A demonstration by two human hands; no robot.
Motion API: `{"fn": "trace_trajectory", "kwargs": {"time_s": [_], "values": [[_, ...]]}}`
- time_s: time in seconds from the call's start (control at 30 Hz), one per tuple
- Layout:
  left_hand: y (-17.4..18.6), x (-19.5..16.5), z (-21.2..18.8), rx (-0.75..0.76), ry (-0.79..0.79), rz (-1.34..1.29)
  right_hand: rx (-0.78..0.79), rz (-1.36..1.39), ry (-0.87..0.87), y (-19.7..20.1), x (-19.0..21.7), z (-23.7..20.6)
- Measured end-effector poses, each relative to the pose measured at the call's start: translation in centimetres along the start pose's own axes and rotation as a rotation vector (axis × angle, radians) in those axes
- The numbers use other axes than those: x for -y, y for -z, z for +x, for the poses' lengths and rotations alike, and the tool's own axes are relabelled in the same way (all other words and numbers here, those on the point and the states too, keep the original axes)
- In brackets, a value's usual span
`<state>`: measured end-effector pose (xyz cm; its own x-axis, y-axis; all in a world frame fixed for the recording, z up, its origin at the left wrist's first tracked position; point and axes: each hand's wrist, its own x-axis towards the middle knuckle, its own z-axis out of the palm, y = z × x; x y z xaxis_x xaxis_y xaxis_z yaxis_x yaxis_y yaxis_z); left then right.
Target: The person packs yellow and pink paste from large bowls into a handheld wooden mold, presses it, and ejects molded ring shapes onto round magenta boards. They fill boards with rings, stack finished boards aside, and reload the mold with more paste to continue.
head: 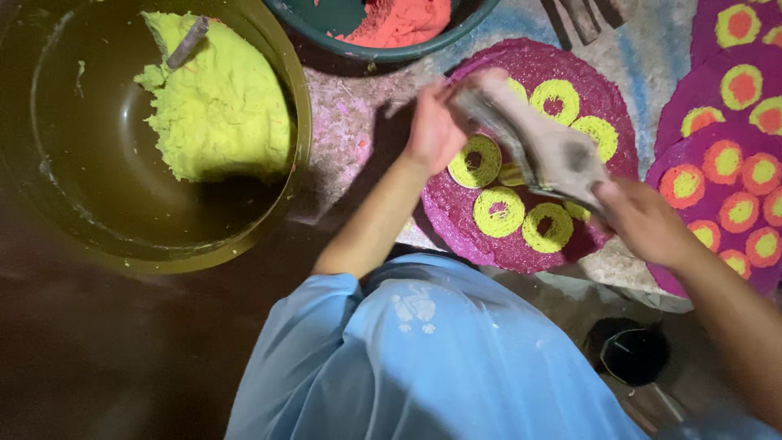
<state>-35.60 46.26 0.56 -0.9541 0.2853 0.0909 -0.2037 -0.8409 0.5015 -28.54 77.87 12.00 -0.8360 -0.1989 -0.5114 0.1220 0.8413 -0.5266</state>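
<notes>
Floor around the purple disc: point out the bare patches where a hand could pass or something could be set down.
Bare, dusty floor lies between the yellow-powder basin and the purple disc, below the orange-powder basin. A grey-blue strip runs between that disc and the discs at right. Over the disc it is crowded: the left hand and right hand hold a grey tool.

The grey tool (529, 143) held across the purple disc (529, 65) is motion-blurred, so its shape cannot be told, and it hides several yellow rings (498, 212) beneath it. The teal bowl (358, 41) of orange powder is cut off by the top edge. The purple discs (733, 155) at right run off the frame (their full number unknown). A dark round thing (631, 350) below stays unreadable.
</notes>
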Motion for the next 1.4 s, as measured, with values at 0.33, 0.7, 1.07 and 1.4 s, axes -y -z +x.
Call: {"fn": "trace_trajectory", "kwargs": {"time_s": [0.33,0.7,1.07,1.4], "values": [[-1.5,-1.1,-6.1,0.218,-0.066,1.732,-0.591,0.223,-0.003,1.6,-6.2,-1.0],[-1.9,-4.6,-12.5,-0.235,-0.207,1.765,-1.003,-0.124,-0.053,8.7,-0.4,13.5],[-0.2,-3.9,-18.4,-0.705,0.076,1.921,-1.087,-0.34,0.018,9.3,5.4,16.5],[-1.3,-5.2,-16.2,-0.648,0.221,2.021,-0.862,-0.268,-0.072,8.5,12.9,19.1]]}}
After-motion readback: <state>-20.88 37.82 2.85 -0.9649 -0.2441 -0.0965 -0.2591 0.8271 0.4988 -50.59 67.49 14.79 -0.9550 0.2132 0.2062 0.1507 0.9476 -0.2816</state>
